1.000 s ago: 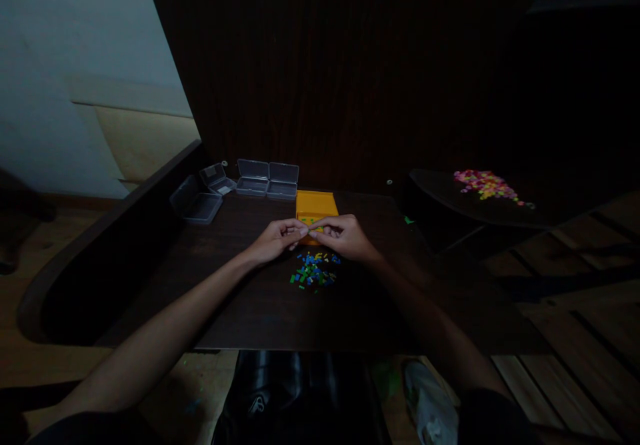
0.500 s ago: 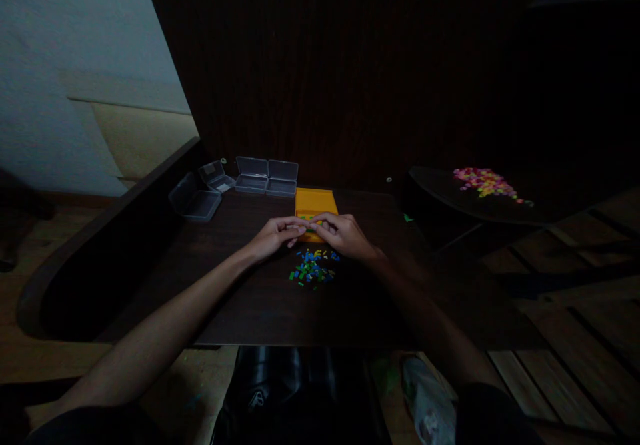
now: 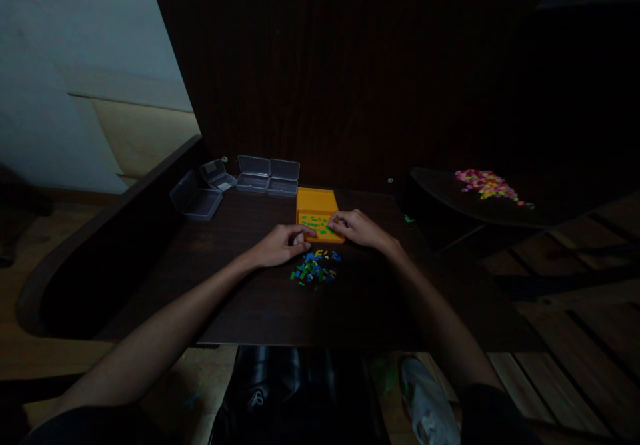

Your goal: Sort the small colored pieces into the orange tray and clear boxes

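A yellow box [image 3: 317, 198] lies with its lid folded back, small green pieces [image 3: 313, 222] scattered inside its near half. My right hand [image 3: 359, 229] is over the box's right side, thumb and fingertips pinched together low among the green pieces; whatever is between them is too small to make out. At the box's front left corner rests my left hand [image 3: 279, 246], index finger reaching over the rim and thumb apart from it, with nothing visible in its grasp. Just in front of the box is a loose pile of tiny blue, green and yellow pieces [image 3: 314, 269].
Clear plastic cases [image 3: 197, 204] with raised lids stand at the back left of the dark table [image 3: 240, 318]. A heap of pink and yellow bits [image 3: 487, 184] sits on a shelf at right. A tall dark panel [image 3: 350, 78] closes off the back.
The hands have drawn apart from above the box. My left hand moved left and nearer to me; my right moved right and down to the pieces. More of the box's inside shows.
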`<control>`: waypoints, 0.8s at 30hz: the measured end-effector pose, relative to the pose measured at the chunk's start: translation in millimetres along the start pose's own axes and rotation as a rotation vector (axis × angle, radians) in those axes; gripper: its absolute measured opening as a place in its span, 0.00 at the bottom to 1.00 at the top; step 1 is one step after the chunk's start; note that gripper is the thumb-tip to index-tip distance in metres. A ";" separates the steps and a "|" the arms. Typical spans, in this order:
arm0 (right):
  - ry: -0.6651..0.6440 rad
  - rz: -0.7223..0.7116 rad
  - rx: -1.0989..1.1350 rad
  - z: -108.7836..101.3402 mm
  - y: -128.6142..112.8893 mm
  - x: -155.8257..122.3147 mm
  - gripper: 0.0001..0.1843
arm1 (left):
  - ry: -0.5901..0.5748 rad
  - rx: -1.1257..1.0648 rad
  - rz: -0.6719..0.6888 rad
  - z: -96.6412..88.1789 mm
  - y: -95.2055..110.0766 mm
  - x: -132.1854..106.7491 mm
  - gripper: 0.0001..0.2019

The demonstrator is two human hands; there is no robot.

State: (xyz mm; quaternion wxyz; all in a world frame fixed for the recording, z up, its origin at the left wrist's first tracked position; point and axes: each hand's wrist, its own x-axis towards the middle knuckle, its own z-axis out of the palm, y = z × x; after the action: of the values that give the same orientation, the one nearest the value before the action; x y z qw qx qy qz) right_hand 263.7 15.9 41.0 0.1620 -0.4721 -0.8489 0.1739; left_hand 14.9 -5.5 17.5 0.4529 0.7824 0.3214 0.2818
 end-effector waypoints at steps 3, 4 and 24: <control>-0.067 -0.002 -0.046 1.9 0.5 5.0 0.11 | 0.018 0.044 0.012 -0.6 0.4 0.1 0.17; -0.081 -0.003 -0.070 2.9 -0.8 7.3 0.11 | 0.019 0.055 0.013 -1.0 0.4 0.1 0.17; -0.139 -0.013 -0.324 9.4 -6.3 19.6 0.17 | 0.035 0.078 0.023 -3.3 3.0 -0.5 0.17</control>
State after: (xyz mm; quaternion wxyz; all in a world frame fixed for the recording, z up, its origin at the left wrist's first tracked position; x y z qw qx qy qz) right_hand 245.1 28.2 37.7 0.0258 -0.4732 -0.8781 0.0659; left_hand 12.9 -5.3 21.6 0.4133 0.7980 0.3311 0.2878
